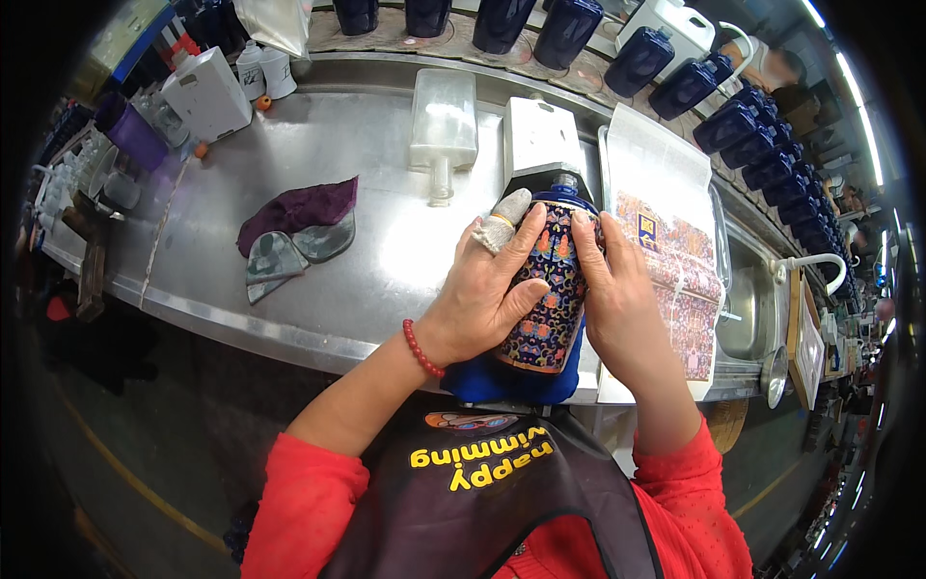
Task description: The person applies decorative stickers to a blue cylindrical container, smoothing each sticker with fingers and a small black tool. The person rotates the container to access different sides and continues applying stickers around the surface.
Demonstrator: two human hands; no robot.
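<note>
Right at the near edge of the steel worktop (386, 280) lies a dark blue bottle (550, 289) covered in a dense, many-coloured floral pattern, its neck pointing away from the person and its base resting on a blue cloth (482, 381). Just beyond the bottle's neck lies a white rectangular card package (538, 135) with a small hanging slot, and beside that, further left, a clear empty bottle (443, 125) lies flat with its neck toward the person. Right of the patterned bottle sits a long sheet of decorated labels (675, 261), white at its far end and printed in the same floral colours nearer, with a small yellow-and-blue square on it. Left of the bottle, well apart, lie a purple rag (299, 207) and two grey shaped pads (289, 253). Far beyond the bottle, a row of plain dark blue bottles (743, 121) curves along the back of the worktop and off to the right. At the far left stand a white box-shaped package (204, 94) and a purple container (135, 135). A metal sink (748, 309) is set just right of the label sheet.

The left hand (482, 299) wraps over the bottle's left side, one finger wrapped in white tape (503, 220), a red bead bracelet (422, 349) at the wrist. The right hand (622, 299) presses on its right side. Both sets of fingers are closed against the bottle, holding it between them.
</note>
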